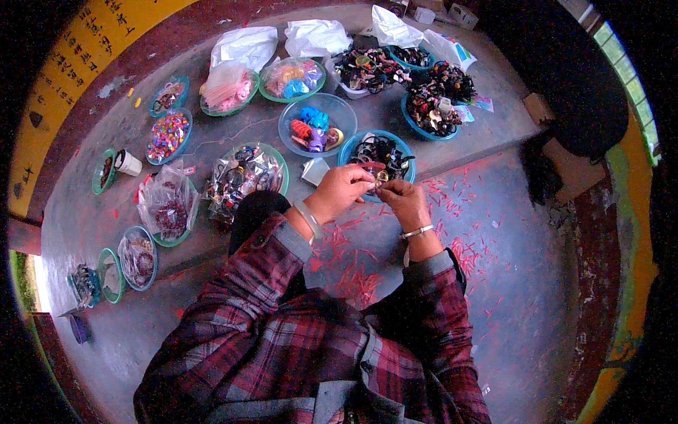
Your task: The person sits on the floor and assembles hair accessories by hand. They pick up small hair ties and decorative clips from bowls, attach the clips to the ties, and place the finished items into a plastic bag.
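Note:
My left hand [342,189] and my right hand [404,198] meet in front of me, fingertips pinched together on a small clear hair accessory [379,177] held between them. They hover just over the near rim of a blue bowl [351,145] filled with dark hair ties. Both wrists wear bangles, and my sleeves are red plaid.
Many bowls and plates of colourful hair accessories spread over a raised grey step: a clear blue bowl [337,107] behind, a plate of packaged clips [279,152] at left, beads [168,136], bagged items [167,203]. White plastic bags [246,44] lie at the back. Red scraps [354,277] litter the floor.

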`<action>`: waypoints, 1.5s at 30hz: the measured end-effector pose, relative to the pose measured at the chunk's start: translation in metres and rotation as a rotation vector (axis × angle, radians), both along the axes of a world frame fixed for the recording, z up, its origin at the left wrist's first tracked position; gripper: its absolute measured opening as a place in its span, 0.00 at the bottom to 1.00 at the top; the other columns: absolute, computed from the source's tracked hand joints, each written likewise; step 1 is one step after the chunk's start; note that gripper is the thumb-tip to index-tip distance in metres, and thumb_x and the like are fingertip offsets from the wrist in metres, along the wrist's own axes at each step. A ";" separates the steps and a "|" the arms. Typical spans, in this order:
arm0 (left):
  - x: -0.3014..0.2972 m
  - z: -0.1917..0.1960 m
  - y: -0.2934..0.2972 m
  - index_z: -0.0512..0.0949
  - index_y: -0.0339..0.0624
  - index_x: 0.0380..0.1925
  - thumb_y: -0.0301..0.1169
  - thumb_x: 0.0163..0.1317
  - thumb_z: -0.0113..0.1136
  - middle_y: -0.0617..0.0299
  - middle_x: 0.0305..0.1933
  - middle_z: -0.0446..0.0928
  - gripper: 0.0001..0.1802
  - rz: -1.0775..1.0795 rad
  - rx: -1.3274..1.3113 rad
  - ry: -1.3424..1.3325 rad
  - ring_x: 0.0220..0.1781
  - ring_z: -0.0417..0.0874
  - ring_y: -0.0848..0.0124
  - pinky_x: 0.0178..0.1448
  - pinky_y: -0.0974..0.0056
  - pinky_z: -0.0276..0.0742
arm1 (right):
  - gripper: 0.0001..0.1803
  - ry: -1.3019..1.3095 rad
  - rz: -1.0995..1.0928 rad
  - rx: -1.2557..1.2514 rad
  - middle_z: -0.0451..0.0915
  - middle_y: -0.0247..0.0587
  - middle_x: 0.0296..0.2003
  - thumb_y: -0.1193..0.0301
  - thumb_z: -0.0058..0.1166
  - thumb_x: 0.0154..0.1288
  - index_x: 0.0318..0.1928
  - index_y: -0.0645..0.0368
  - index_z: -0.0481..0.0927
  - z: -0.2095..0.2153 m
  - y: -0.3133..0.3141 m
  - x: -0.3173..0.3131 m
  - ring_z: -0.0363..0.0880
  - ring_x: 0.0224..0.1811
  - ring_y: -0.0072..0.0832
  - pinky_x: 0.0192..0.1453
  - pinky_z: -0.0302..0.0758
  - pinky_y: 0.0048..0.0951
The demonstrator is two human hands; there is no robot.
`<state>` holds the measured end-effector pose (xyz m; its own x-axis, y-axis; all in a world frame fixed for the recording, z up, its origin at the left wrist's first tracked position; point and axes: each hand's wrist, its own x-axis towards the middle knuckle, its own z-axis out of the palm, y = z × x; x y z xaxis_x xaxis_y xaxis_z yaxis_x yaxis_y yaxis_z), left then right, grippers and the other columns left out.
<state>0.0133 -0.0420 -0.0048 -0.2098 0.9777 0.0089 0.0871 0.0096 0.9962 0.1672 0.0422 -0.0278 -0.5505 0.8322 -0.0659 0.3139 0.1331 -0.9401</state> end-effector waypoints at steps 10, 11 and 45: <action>0.005 -0.024 0.000 0.76 0.38 0.33 0.27 0.51 0.53 0.49 0.33 0.75 0.09 0.066 0.096 0.521 0.37 0.76 0.54 0.40 0.58 0.72 | 0.18 -0.024 0.125 0.727 0.76 0.46 0.36 0.80 0.49 0.50 0.44 0.56 0.71 0.049 -0.036 -0.011 0.76 0.37 0.43 0.38 0.74 0.37; 0.007 -0.023 0.000 0.76 0.39 0.35 0.27 0.51 0.52 0.48 0.34 0.75 0.10 0.056 0.039 0.479 0.38 0.76 0.53 0.40 0.57 0.72 | 0.19 -0.092 0.135 0.713 0.76 0.46 0.36 0.81 0.49 0.49 0.45 0.56 0.70 0.049 -0.037 -0.013 0.76 0.37 0.43 0.38 0.74 0.36; -0.045 0.011 0.025 0.75 0.37 0.27 0.25 0.51 0.52 0.49 0.27 0.76 0.05 0.272 0.192 0.491 0.31 0.77 0.55 0.34 0.57 0.71 | 0.12 -0.519 0.133 0.478 0.79 0.45 0.30 0.59 0.50 0.54 0.34 0.50 0.80 -0.041 0.083 -0.014 0.78 0.33 0.45 0.36 0.74 0.41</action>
